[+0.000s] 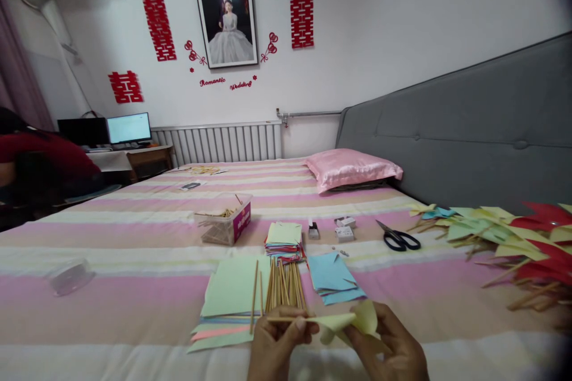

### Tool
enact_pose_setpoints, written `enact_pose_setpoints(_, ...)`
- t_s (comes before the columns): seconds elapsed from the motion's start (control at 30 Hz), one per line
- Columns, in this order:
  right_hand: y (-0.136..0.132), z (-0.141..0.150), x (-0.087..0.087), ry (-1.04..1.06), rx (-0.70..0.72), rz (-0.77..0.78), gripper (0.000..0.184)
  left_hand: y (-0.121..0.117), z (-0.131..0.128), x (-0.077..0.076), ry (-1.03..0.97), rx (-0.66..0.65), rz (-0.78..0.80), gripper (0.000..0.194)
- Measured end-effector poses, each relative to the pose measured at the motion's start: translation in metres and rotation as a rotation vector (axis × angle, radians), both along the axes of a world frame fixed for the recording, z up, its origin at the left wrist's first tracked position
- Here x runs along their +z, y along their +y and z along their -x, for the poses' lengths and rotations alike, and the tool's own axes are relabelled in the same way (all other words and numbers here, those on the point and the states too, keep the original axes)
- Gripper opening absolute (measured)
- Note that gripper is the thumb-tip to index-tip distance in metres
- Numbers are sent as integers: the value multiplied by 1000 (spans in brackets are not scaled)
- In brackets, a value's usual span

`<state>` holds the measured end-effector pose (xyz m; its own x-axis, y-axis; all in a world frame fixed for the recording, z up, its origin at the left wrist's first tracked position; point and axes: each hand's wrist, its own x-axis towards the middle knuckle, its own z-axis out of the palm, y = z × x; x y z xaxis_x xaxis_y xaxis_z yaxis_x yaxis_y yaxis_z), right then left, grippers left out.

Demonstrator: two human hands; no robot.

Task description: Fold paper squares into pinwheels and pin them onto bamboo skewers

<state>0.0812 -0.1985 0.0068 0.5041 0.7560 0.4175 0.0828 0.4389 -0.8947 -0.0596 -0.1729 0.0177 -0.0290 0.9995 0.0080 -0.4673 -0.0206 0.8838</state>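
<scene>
My left hand (274, 342) is closed in a pinch on a thin wooden stick (286, 319) that lies level across the bottom of the view. My right hand (391, 348) grips a folded yellow paper pinwheel (353, 322) at the stick's right end. Both hands hover just above the striped bedspread (134, 292). Right behind them lies a bundle of wooden sticks (283, 286), with a pale green sheet stack (232, 286) to its left and blue sheets (333, 277) to its right.
A pile of coloured paper squares (283, 241), a clear box of sticks (226, 223), small boxes (344, 229) and black scissors (400, 238) lie mid-bed. Finished pinwheels (513, 238) heap at the right. A pink pillow (351, 168) sits by the grey headboard (469, 137). A person in red (40, 161) is at far left.
</scene>
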Motion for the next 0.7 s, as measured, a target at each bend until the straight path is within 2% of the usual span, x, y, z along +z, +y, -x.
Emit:
enact_pose_setpoints(0.13, 9, -5, -2, 176, 184, 109, 36, 7, 10, -9, 227, -57, 35, 29)
enact_pose_setpoints(0.23, 15, -11, -5, 190, 222, 127, 39, 12, 18, -19, 460, -181, 27, 40)
enact_pose_setpoints(0.33, 17, -16, -8, 235, 222, 152, 42, 12, 19, -26, 589, -285, -15, 49)
enact_pose_setpoints(0.43, 17, -21, -10, 347, 190, 149, 45, 11, 17, -27, 609, -339, -49, 51)
enact_pose_setpoints(0.57, 20, -25, -14, 495, 129, 159, 48, 13, 17, -24, 543, -297, -8, 50)
enact_pose_setpoints(0.7, 24, -16, -22, 427, 135, 226, 46, 15, 15, -24, 432, -285, 23, 50)
